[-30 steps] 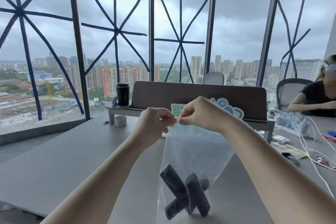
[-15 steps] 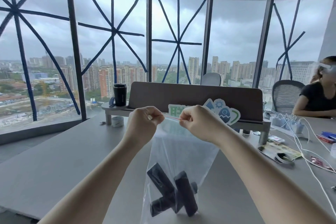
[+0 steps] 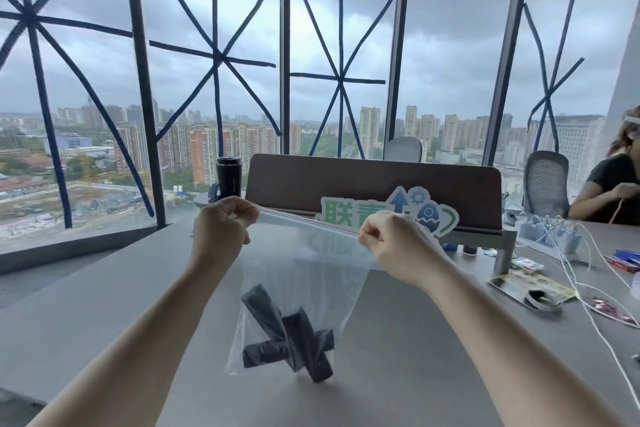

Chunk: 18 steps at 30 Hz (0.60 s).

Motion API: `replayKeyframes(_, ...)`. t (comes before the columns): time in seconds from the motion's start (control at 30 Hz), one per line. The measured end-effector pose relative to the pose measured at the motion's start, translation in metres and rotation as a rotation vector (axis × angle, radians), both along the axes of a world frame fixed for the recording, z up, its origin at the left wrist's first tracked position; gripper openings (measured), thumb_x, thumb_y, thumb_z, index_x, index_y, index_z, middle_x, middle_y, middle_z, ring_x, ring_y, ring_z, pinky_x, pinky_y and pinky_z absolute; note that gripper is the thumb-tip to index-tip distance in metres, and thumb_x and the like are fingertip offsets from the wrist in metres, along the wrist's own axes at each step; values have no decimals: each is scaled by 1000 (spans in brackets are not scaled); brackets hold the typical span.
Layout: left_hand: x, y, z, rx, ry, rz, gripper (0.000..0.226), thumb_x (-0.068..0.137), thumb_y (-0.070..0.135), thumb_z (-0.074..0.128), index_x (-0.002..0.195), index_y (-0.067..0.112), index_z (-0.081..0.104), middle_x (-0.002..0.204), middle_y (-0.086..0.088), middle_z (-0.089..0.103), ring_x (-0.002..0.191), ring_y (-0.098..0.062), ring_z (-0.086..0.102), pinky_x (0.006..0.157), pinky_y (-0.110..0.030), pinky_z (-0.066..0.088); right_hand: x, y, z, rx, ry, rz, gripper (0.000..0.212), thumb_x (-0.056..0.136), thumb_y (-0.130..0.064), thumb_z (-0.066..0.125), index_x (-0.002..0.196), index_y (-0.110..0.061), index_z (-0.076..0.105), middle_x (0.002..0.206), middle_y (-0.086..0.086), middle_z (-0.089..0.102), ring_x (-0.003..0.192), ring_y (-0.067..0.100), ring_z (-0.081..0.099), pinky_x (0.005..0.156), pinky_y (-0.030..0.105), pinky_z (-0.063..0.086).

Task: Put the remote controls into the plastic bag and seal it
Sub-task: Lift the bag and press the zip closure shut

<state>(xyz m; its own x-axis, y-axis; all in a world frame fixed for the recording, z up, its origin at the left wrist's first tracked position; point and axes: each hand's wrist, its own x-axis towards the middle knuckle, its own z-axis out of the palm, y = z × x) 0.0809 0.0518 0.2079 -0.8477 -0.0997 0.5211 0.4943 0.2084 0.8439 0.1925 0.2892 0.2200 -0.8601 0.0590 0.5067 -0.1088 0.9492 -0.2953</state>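
A clear plastic bag (image 3: 304,274) hangs above the grey table (image 3: 86,308), its bottom close to the tabletop. Black remote controls (image 3: 287,336) lie crossed over each other at the bottom of the bag. My left hand (image 3: 221,229) pinches the left end of the bag's top strip. At the right end of that strip my right hand (image 3: 398,243) is pinched shut on it. The strip, with a thin red line, is stretched taut between the two hands.
A brown desk divider (image 3: 374,184) with a green and blue sign (image 3: 391,215) stands behind the bag. A black tumbler (image 3: 228,177) sits at the back left. White cables (image 3: 581,274), chargers and packets lie at the right, where a seated person (image 3: 613,184) works.
My hands have moved apart along the bag's top, from nearly touching to the two ends. The bag has spread wider and the strip is now pulled tight.
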Motion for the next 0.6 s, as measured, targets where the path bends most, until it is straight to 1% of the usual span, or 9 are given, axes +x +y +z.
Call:
replayKeyframes(0.1,-4,-5,-1,16,0,-6,25,79,10,68,59,24,66,56,-13,62,34,-8,47,55,-29,44,2,-1,2,7,-6,27,18,95,-26,56,77,-22,57,79,-11,54,79,16,55,69,32,42)
replayKeyframes(0.2,-9,-10,-2,44,-11,-38,29,80,10,68,57,28,67,59,-14,62,34,-11,46,51,-28,41,2,-2,6,15,21,22,22,95,-27,57,78,-14,62,78,-5,56,77,20,58,71,36,48)
replayKeyframes(0.27,-15,-13,-4,70,-24,-59,28,80,8,66,58,26,67,59,-13,61,35,-13,46,49,-27,39,-4,-2,9,27,69,27,23,94,-28,59,77,-13,63,79,-2,58,76,21,59,72,37,50)
replayKeyframes(0.33,-26,-15,-8,84,-52,-73,27,81,4,64,61,22,65,61,-8,61,36,-12,49,44,-24,38,-18,-2,10,17,110,32,25,93,-29,61,76,-11,63,78,-2,58,73,20,58,69,37,49)
replayKeyframes(0.43,-52,-20,-24,104,-136,-93,25,85,2,58,68,19,64,68,-1,63,39,-11,58,36,-20,41,-59,-6,-1,-10,125,29,29,91,-29,64,72,-7,61,70,0,57,69,21,54,63,34,44)
replayKeyframes(0.53,-94,-24,-35,154,-233,-131,17,89,7,57,76,17,63,77,1,65,52,-19,69,41,-23,51,-118,-13,-15,-44,144,11,30,91,-28,65,69,-9,56,64,2,56,67,25,54,60,34,42)
replayKeyframes(0.6,-127,-25,-35,199,-254,-118,16,89,9,58,77,16,63,79,0,66,57,-22,71,45,-27,55,-158,-20,-17,-95,164,-6,29,91,-29,64,70,-10,55,58,1,58,63,28,56,57,34,44)
